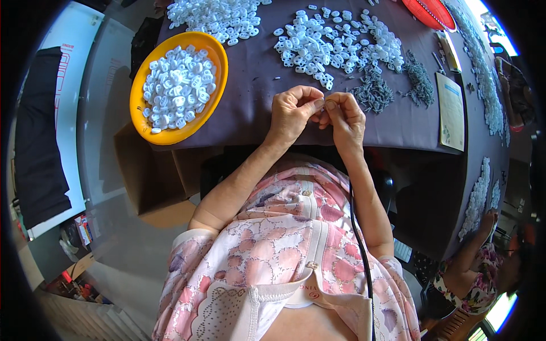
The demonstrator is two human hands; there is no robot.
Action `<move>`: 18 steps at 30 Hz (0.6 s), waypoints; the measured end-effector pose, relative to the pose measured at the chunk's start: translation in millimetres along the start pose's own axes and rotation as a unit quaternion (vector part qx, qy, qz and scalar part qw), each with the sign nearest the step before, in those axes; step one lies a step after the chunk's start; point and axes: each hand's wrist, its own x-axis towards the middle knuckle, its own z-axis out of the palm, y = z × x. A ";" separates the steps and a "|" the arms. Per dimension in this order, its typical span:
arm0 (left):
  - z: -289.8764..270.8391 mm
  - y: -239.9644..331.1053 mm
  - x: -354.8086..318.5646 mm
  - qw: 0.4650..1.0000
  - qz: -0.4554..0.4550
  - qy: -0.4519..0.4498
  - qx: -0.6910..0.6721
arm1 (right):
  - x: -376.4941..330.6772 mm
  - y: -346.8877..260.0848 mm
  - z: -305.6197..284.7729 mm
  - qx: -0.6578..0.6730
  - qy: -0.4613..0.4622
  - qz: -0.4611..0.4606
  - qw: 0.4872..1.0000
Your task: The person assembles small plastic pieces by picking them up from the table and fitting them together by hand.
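Note:
Over the near edge of the dark-clothed table, my left hand (pixel 292 113) and my right hand (pixel 344 118) meet fingertip to fingertip. Both are closed in a pinch, and whatever lies between the fingers is too small and covered to name. Just beyond them spreads a loose heap of small white oval plastic pieces with holes (pixel 310 48). Beside my right hand lies a pile of small grey slender parts (pixel 372 92), with a second grey pile (pixel 420 79) farther right. To the left, a yellow oval tray (pixel 136 108) is heaped with similar white pieces (pixel 179 88).
More white pieces (pixel 216 20) lie at the far left of the table. A red basket (pixel 430 12) and a tan paper pad (pixel 450 111) are at the right. An open cardboard box (pixel 145 170) stands below the tray. Another person (pixel 472 278) sits at the lower right.

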 end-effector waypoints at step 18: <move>-1.2 0.5 -0.6 1.000 -0.001 -0.002 0.004 | 0.0 2.5 -2.0 0.030 0.012 0.001 0.999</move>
